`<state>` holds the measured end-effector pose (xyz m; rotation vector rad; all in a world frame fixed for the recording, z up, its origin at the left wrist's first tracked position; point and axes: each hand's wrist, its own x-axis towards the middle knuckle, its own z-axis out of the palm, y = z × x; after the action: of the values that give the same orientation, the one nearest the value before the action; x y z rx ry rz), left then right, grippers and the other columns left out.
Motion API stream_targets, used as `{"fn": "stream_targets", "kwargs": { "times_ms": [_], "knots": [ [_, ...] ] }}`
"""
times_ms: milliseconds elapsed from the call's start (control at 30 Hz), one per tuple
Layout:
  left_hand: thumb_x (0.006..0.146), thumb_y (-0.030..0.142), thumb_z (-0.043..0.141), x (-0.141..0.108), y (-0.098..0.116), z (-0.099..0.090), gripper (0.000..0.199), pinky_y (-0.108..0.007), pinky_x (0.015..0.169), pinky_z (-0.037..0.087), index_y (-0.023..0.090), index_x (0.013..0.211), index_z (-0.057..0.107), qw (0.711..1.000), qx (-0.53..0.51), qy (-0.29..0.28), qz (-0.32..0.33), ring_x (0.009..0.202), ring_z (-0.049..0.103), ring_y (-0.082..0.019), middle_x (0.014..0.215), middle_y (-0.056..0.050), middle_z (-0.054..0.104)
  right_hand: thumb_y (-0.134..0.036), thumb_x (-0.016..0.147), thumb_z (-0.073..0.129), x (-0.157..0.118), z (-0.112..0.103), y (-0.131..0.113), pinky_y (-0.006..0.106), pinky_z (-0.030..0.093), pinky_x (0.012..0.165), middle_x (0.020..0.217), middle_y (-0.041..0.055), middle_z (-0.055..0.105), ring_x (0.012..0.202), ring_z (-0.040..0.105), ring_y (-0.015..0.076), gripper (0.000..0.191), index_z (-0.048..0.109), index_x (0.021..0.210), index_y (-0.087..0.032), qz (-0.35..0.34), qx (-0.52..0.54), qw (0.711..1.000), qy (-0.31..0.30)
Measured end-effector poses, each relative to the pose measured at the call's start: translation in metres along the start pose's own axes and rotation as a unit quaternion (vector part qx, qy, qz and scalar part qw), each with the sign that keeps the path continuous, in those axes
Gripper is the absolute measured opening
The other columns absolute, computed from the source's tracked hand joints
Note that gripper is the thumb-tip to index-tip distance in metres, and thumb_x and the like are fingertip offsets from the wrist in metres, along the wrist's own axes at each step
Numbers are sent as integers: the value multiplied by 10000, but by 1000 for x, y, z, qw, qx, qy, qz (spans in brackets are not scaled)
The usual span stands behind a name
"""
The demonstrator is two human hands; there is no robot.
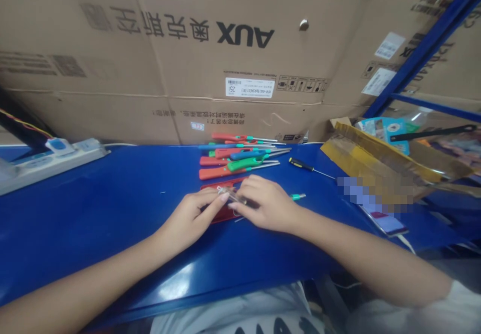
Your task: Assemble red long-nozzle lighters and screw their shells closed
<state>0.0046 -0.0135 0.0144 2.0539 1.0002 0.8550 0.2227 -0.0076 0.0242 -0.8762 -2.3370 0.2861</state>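
Observation:
Near the middle of the blue table (124,223), my left hand (199,216) and my right hand (266,203) meet over open red casing pieces (221,215). Between their fingertips both hold a small clear part (233,196) with a whitish bit at its left end; its details are too small to make out. The fingers of both hands are closed on it. Just beyond lies a pile of long-nosed lighters, among them a green one (246,163) and a red one (214,173). A teal-tipped piece (298,196) lies right of my right hand.
A screwdriver (301,164) lies right of the pile, near a phone (383,219) with a cable and an open yellow-taped box (379,158). A white power strip (52,161) is at left. Large cardboard (188,68) stands behind the table; a blue metal frame (421,48) rises at right.

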Motion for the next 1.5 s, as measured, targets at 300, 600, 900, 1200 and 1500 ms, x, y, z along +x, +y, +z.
{"fn": "stream_targets", "kwargs": {
  "times_ms": [300,600,900,1200,1500],
  "knots": [
    [885,561,655,1,10,-4,394,-362,942,571,186,902,776,989,-105,35,-97,951,731,-260,913,-60,793,-412,976,591,-7,-29,9,324,426,803,1041,65,667,945,585,192,236,674,1026,-196,-129,-140,966,-175],
    [986,515,543,3,8,-4,378,-262,761,548,164,907,657,984,-158,-33,-76,766,641,-150,854,-37,697,-224,984,526,-14,-29,9,282,411,628,1049,44,648,807,606,157,141,652,1041,-196,-45,-125,959,-249],
    [991,544,494,3,2,-8,412,-234,604,431,166,928,643,991,-77,-57,-95,636,499,-124,693,23,535,-142,798,701,-9,-23,15,206,378,523,650,-46,564,537,476,69,71,642,786,-179,178,125,973,-81],
    [1003,504,487,5,-3,-7,398,-235,609,472,161,840,608,985,-105,-100,-94,629,567,-120,699,8,587,-312,833,720,-7,-12,22,187,466,373,520,-104,543,388,503,69,201,582,924,-198,296,409,850,-153],
    [903,380,680,5,-1,-2,272,-222,608,484,145,1028,626,973,-174,-87,-124,695,572,-106,857,-14,639,-399,908,660,-11,-5,26,195,460,406,622,-46,583,430,533,70,256,688,965,-151,231,370,887,-151]
  ]
}}
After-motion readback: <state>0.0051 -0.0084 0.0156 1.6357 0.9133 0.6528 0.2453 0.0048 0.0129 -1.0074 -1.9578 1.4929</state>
